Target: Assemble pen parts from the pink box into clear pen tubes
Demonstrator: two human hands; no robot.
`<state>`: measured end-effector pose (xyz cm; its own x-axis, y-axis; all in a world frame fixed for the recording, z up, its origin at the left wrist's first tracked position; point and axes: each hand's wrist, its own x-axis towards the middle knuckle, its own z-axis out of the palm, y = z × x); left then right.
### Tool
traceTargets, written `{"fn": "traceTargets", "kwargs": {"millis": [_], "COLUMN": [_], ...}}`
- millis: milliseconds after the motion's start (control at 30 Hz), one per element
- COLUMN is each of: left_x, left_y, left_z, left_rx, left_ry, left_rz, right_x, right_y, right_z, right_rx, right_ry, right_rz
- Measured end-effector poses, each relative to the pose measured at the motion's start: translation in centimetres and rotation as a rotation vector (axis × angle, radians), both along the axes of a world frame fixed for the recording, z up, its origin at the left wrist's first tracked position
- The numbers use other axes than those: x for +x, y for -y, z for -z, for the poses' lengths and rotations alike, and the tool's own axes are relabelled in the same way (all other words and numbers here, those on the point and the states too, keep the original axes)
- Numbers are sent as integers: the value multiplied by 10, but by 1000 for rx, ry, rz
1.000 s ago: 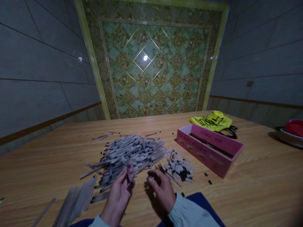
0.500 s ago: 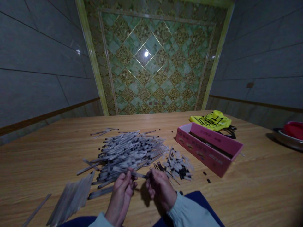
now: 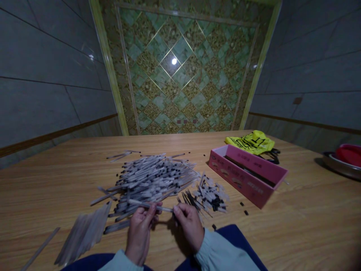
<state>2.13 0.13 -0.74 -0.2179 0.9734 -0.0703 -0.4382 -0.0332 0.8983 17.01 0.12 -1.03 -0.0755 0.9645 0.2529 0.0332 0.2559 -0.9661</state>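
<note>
My left hand [image 3: 141, 231] pinches a thin whitish plastic tube [image 3: 137, 203] between thumb and fingers. The tube points to the right, where the thumb and forefinger of my right hand [image 3: 189, 224] close on its dark end. Whatever small part sits inside those right fingertips is mostly hidden. Just beyond both hands lies a large heap of similar tubes [image 3: 155, 177] with black ends. To the right of the heap are a small pile of short clear caps [image 3: 210, 190], several thin black pointed pieces [image 3: 188, 197] and small black plugs [image 3: 216, 204].
A pink open box [image 3: 239, 180] stands at right, with a yellow bag [image 3: 251, 142] behind it. A row of clear tubes [image 3: 83, 235] lies at front left on the wooden table [image 3: 304, 218]. A metal pan with a red item [image 3: 346, 156] sits at far right.
My right hand has turned a little, and its thumb and forefinger now pinch at the tube's end. More of the tube shows left of my left hand. The view has shifted slightly.
</note>
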Motion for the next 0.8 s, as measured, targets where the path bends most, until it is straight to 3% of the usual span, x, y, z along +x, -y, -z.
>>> {"fn": "traceTargets", "kwargs": {"millis": [200,400,667,800], "left_x": [-1,0,1,1], "left_y": [1,2,2,1], "left_z": [-3,-9,-6,-3], "left_rx": [-41,-52,-41,-26], "left_ry": [107,105,96,107], "left_rz": [-29,-53,-18,-18], "right_x": [0,-4,1,0], "right_y": [3,4,4,2], "right_z": [-8,-5,-8,-6], "right_rx": [-46,-166,-58,-81], "right_ry": [-5,-100,-38,-70], "right_rz": [81,-5,15,44]}}
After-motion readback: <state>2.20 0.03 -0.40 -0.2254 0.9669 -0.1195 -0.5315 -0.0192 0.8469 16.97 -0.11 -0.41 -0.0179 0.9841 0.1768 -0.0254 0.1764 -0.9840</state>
